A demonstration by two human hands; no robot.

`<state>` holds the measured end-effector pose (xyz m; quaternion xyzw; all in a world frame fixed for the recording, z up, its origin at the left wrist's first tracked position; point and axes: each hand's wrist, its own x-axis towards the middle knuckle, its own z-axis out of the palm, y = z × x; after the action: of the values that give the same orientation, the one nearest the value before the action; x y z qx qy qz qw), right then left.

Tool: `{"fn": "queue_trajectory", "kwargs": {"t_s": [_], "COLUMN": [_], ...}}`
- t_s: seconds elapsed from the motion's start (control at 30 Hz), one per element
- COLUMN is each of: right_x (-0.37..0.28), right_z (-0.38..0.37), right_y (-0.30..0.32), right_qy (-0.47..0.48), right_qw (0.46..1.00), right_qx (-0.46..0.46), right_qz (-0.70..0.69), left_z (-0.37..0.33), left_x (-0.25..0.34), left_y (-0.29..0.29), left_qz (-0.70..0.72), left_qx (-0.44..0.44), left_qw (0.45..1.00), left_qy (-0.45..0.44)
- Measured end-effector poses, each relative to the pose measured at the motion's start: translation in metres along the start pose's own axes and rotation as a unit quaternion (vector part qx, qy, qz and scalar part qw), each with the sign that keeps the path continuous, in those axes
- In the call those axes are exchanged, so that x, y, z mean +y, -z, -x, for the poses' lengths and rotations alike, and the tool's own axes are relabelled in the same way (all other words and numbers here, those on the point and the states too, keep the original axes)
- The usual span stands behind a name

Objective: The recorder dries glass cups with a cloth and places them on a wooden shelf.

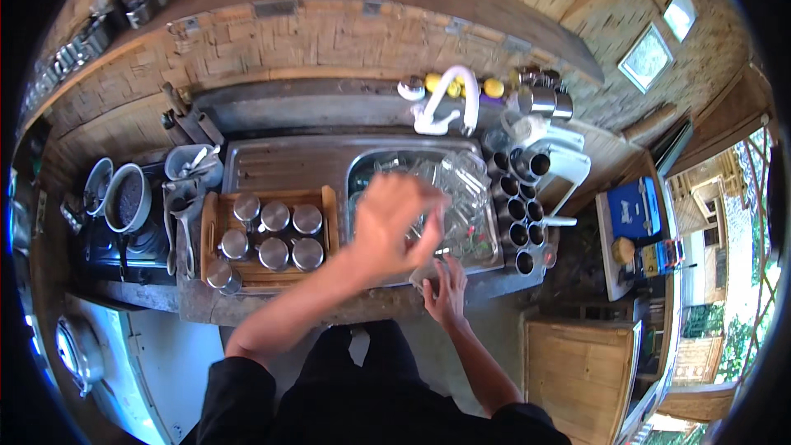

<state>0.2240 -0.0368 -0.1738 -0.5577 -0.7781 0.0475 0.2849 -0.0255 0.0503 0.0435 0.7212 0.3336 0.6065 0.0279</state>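
Note:
My left hand [394,218] is raised over the front of the steel sink [493,257]. Its fingers curl, but motion smears them, and what they hold, if anything, cannot be made out. At the sink's front edge my right hand [447,290] grips a clear glass [423,274], partly covered by the fingers. Many clear glasses [463,185] lie heaped in the basin, some hidden behind my left hand. Left of the sink, a wooden tray [329,227] bears several upturned steel-based cups [274,254].
A white curved faucet [451,86] stands behind the basin. Dark metal cups [517,210] crowd its right side. Farther left are a utensil tub [194,166] and a pot [129,198] on the stove. A wooden cabinet [581,367] stands right, below counter height.

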Motion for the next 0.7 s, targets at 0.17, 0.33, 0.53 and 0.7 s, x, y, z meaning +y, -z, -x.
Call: {"fn": "queue_trajectory", "kwargs": {"t_s": [0.17,0.33,0.53,0.7], "right_x": [0.000,0.006,0.013,0.019], "right_z": [0.009,0.013,0.015,0.016], "right_y": [-0.008,-0.010,-0.007,-0.011], "right_qy": [0.033,0.030,0.037,0.045], "right_qw": [0.995,0.996,0.998,0.998], "right_qx": [-0.090,-0.081,-0.058,-0.021], "right_qz": [0.021,0.006,-0.014,-0.036], "left_z": [0.166,0.239,0.244,0.245], "left_x": [0.008,0.001,-0.003,0.000], "left_y": [-0.057,-0.067,-0.085,-0.089], "left_qz": [0.023,-0.084,-0.180,-0.188], "left_qx": [-0.132,-0.191,-0.210,-0.187], "left_qw": [0.982,0.960,0.938,0.938], "left_qy": [0.131,0.188,0.211,0.224]}}
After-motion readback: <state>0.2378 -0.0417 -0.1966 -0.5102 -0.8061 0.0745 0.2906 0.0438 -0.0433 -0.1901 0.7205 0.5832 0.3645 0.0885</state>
